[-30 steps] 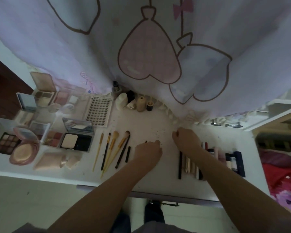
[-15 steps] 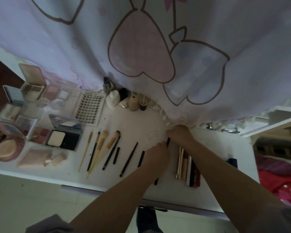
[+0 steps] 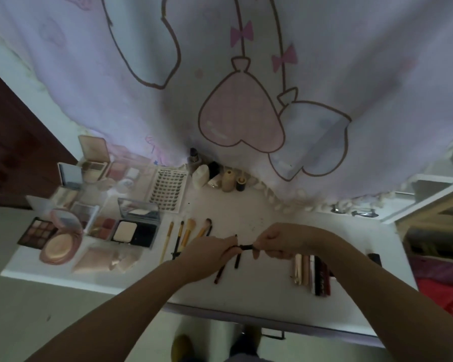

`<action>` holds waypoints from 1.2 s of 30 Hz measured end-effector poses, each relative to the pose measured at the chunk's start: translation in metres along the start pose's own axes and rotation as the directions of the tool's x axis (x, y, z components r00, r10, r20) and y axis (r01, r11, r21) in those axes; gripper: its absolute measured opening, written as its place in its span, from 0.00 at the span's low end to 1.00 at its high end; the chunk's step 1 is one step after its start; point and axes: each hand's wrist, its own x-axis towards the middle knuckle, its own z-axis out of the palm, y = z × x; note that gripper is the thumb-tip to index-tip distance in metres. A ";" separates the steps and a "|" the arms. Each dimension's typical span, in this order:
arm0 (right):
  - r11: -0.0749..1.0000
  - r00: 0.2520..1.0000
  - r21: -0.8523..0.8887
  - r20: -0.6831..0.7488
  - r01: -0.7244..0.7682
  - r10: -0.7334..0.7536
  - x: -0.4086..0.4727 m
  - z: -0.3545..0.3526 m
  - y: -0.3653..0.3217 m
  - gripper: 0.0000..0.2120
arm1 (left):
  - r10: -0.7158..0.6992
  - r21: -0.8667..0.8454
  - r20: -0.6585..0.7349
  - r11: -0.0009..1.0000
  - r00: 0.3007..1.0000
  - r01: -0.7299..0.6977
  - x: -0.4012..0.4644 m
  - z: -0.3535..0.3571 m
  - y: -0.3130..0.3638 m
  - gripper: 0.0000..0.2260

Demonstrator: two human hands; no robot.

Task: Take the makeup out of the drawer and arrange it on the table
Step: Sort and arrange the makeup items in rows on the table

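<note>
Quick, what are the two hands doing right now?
Left hand: closed, gripping one end of a thin black pencil.
Right hand: closed, pinching the pencil's other end.

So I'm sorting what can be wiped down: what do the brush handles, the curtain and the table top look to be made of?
Brush handles: yellow-tan, matte, looks like bamboo or wood; painted plastic is possible. Curtain: thin printed fabric, shown by soft folds and light coming through. Table: white, smooth and hard, probably painted or laminated board, with dark specks on it; the core cannot be told.
</note>
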 end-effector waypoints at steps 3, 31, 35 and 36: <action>0.997 0.997 -0.068 -0.076 0.028 -0.034 -0.003 0.009 -0.003 0.13 | -0.013 -0.189 0.108 0.981 0.994 0.033 0.000 -0.008 -0.002 0.11; 0.907 0.717 -0.167 -0.673 -0.387 0.182 0.062 0.059 0.067 0.17 | -0.537 0.028 0.196 0.839 0.820 0.543 0.066 0.035 0.044 0.15; 0.868 0.714 -0.251 -0.682 -0.430 0.157 0.083 0.068 0.053 0.18 | -0.514 0.055 0.160 0.857 0.842 0.513 0.062 0.033 0.019 0.14; 0.861 0.715 -0.258 -0.681 -0.437 0.159 0.087 0.070 0.050 0.18 | -0.509 0.064 0.160 0.860 0.846 0.506 0.060 0.032 0.013 0.14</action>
